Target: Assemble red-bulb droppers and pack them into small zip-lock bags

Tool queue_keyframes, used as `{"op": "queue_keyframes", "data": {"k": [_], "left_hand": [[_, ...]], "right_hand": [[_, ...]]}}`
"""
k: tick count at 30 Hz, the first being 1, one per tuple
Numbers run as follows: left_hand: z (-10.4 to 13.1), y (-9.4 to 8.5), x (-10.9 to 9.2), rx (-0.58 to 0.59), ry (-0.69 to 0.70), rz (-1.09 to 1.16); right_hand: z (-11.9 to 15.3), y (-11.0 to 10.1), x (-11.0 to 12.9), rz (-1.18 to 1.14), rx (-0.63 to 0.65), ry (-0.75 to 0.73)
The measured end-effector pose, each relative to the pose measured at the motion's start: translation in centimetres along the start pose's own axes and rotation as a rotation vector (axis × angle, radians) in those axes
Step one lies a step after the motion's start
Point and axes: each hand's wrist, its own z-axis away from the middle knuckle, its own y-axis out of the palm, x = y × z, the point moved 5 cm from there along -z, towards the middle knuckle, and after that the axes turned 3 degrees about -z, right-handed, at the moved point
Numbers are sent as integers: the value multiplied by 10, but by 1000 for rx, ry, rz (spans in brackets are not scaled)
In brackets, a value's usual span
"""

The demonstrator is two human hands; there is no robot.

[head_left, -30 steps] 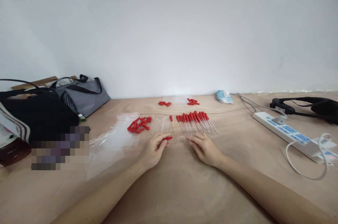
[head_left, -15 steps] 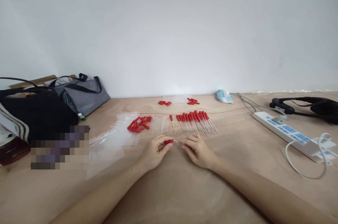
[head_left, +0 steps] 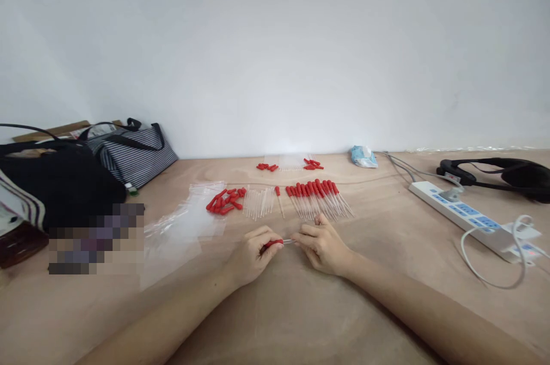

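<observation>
Low over the front of the table, my left hand (head_left: 254,251) pinches a red rubber bulb (head_left: 275,243). A clear glass dropper tube (head_left: 289,241) runs from the bulb's mouth to my right hand (head_left: 320,243), whose fingers are closed on its other end. How deep the tube sits in the bulb cannot be made out. Beyond my hands lie a pile of loose red bulbs (head_left: 225,201), a row of bare clear tubes (head_left: 258,203), one red-topped dropper (head_left: 279,201) by itself, and a fanned row of red-topped droppers (head_left: 318,196).
Clear plastic bags (head_left: 183,227) lie on the left, near a black bag (head_left: 64,187) and a striped bag (head_left: 135,153). Smaller red bulbs (head_left: 267,167) are by the wall. A blue-white crumpled item (head_left: 363,156), a power strip (head_left: 455,213) and a black headset (head_left: 494,176) occupy the right.
Both hands have come slightly nearer to me with the bulb and tube. My left fingers now cover more of the bulb. The things on the table have stayed in place.
</observation>
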Motion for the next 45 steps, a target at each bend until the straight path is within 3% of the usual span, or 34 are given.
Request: {"op": "queue_keyframes", "data": {"k": [10, 19, 22, 25, 28, 30, 33, 39, 45], "left_hand": [[0, 1, -9, 47, 102, -32], [-7, -6, 12, 92, 41, -61], [-9, -24, 32, -57, -59, -261], [-8, -51, 58, -269, -289, -492], [-3, -67, 77, -301, -499, -665], [1, -71, 83, -265, -544, -743], [3, -72, 85, -245, -513, -816], [-7, -65, 87, -173, -293, -837], [-11, -60, 92, -82, -255, -842]], "right_hand": [[-4, 9, 9, -57, 16, -7], [-14, 1, 2, 24, 156, 104], [-22, 5, -15, -89, 128, 278], [-36, 13, -42, -124, 23, 556], [-53, 22, -60, 18, -14, 725], [-63, 29, -66, 107, 27, 783], [-72, 35, -70, 170, 75, 822], [-81, 37, -66, 175, 75, 825], [-98, 47, -60, 165, 121, 886]]}}
